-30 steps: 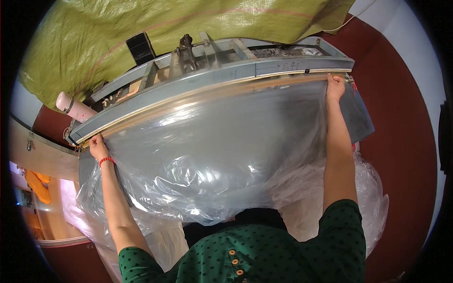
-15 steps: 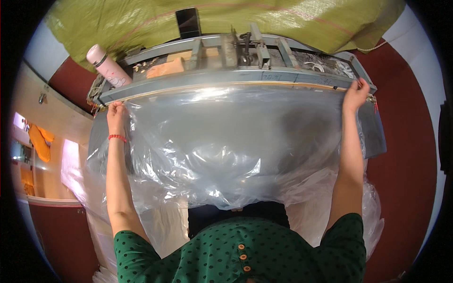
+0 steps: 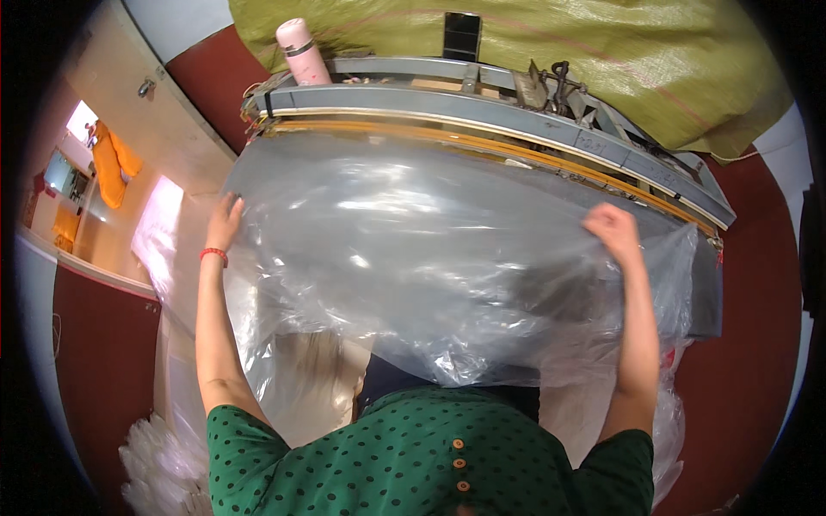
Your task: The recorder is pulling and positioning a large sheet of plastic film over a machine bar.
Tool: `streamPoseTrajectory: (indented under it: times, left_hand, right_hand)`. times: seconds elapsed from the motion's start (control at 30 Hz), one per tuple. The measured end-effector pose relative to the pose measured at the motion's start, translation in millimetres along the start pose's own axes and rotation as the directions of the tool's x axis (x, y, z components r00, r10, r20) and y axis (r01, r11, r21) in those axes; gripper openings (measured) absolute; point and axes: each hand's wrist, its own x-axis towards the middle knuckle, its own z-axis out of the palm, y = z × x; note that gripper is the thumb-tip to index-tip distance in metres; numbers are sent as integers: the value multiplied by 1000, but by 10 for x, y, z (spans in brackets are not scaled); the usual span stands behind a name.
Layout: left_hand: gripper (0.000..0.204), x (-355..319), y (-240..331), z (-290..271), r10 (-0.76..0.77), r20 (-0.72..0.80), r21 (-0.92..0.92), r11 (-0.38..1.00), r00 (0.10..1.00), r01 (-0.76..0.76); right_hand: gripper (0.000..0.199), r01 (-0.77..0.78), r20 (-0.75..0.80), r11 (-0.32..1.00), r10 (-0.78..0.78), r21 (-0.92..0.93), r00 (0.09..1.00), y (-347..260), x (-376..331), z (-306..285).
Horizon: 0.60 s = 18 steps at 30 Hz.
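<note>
A large sheet of clear plastic film (image 3: pixel 413 249) lies spread over the front of a long grey metal machine (image 3: pixel 516 107) with a yellow strip along its edge. My left hand (image 3: pixel 225 220), with a red band at the wrist, grips the film's left side. On the right side of the film, my right hand (image 3: pixel 611 230) is closed on a bunch of the plastic, a little below the machine's bar. The film billows and sags toward my green dotted shirt.
A pink bottle (image 3: pixel 303 52) and a dark phone (image 3: pixel 462 36) rest on top of the machine, against a yellow-green woven sack (image 3: pixel 619 60). More bunched clear plastic (image 3: pixel 159 464) lies on the dark red floor at lower left and lower right. A doorway opens at left.
Both hands have come back from the machine's bar, drawing the film toward me. My view has swung to the right, so the machine now slants down to the right.
</note>
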Motion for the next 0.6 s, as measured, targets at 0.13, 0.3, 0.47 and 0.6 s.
streamPoseTrajectory:
  times: [0.13,0.3,0.47,0.6]
  left_hand:
    - [45,-513,5,357,372,30,132,919,928,-372]
    - [43,-1090,763,450,354,-67,-383,854,933,-352]
    - [42,-1126,968,170,-42,-11,-535,845,999,29]
    - [66,-1323,1215,109,196,715,-451,862,671,229]
  right_hand:
    - [14,-103,-455,954,-37,-281,890,965,-697,-996]
    - [20,-263,-585,876,-26,-404,811,1517,-1386,-1759]
    - [23,-314,-619,856,-9,-411,785,1648,-1531,-1835]
    - [27,-329,-650,854,-13,-402,760,1706,-1569,-1861]
